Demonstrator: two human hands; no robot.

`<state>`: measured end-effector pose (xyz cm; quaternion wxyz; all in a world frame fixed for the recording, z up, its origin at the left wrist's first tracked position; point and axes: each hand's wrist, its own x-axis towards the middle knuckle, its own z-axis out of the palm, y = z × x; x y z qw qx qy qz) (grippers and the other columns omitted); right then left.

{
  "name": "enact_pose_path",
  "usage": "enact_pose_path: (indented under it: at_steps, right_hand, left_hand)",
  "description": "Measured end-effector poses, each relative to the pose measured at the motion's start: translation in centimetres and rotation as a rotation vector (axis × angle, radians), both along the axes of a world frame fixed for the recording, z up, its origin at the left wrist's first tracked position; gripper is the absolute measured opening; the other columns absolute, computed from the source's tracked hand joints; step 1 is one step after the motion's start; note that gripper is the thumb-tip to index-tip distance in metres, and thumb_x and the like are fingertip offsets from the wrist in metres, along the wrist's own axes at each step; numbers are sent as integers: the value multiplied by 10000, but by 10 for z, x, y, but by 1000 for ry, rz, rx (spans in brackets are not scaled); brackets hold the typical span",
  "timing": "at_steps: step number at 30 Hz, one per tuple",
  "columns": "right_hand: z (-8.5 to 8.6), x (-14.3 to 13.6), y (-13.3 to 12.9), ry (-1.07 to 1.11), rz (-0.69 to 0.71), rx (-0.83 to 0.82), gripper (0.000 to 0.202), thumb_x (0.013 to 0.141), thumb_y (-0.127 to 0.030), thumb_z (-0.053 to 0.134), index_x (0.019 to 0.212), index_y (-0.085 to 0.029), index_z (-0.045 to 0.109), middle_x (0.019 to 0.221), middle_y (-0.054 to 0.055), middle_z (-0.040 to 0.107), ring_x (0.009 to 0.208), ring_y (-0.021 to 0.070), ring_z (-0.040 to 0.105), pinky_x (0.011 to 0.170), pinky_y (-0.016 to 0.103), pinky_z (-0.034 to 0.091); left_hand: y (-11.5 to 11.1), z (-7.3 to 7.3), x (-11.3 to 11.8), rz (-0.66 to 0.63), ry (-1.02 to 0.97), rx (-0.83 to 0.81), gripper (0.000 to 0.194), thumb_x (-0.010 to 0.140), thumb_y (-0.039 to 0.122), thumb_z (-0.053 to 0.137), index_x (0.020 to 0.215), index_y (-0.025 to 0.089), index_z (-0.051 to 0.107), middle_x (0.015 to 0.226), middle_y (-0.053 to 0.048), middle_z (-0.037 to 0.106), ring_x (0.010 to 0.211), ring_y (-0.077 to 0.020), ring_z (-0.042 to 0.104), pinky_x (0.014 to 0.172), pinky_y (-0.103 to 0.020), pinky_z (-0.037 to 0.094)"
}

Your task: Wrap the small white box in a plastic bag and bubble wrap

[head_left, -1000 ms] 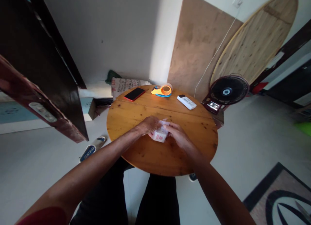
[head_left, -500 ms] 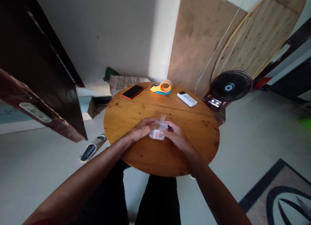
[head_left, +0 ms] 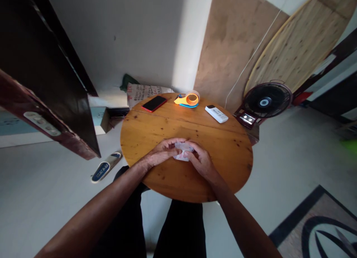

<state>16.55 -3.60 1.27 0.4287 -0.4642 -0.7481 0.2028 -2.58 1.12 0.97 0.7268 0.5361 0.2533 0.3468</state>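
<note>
Between my two hands is a small clear plastic box [head_left: 183, 147] with a whitish label and pinkish-red marks, close above the round wooden table [head_left: 223, 157]. My left hand [head_left: 166, 151] grips its left side, thumb across the front and fingers curled round the far edge. On the right side my right hand [head_left: 200, 157] holds it in the same way, thumb at the front. The fingers cover much of the box, and its contents are too small to make out.
Along the table's far side lie a red-edged phone [head_left: 154, 103], an orange and blue tape dispenser [head_left: 188, 99] and a white remote-like device [head_left: 216, 113]. A black fan [head_left: 263, 102] stands at the right. Slippers [head_left: 106, 167] lie on the floor at left.
The clear flap that stood up at the far side of the box no longer shows upright. Both hands have closed in around the box's top. The view has shifted slightly.
</note>
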Motion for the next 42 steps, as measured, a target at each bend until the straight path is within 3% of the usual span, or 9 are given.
enact_pose_path:
  at_steps: [6,17,26,32,42]
  right_hand:
    - [-4,2,0,-99,-43,100,308,903,-269,529,1182,-197,641,1209,115,611,1132,219,580,999,388,467]
    - [-10,-3,-1,-314,-168,254,345,962,-271,415,1186,-165,656,1179,120,667,1078,232,614,949,400,490]
    - [-8,-6,-4,-357,-210,247,346,973,-270,396,1203,-183,639,1226,95,659,1137,223,599,990,390,445]
    - [-9,-7,-4,-291,-246,247,286,930,-262,482,1178,-223,621,1138,78,695,1045,226,638,944,399,455]
    - [-5,-7,-1,-196,-202,278,255,914,-237,490,1108,-221,655,1197,95,627,1105,224,592,975,400,476]
  left_hand:
    - [-4,1,5,75,91,96,531,732,365,750,1197,140,624,1182,-105,668,990,-184,639,946,-332,456]
    - [0,-6,10,173,164,334,416,761,317,701,1132,132,668,1184,-114,669,1086,-224,617,1027,-376,434]
    - [2,-13,11,189,126,346,393,780,327,690,1128,147,668,1188,-110,658,1096,-214,606,1033,-371,425]
    - [4,-14,13,191,128,341,396,789,371,680,1122,156,670,1166,-102,658,1072,-216,604,1005,-362,433]
    - [3,-11,14,185,139,354,411,797,385,674,1124,138,648,1102,-91,661,1011,-197,603,970,-336,437]
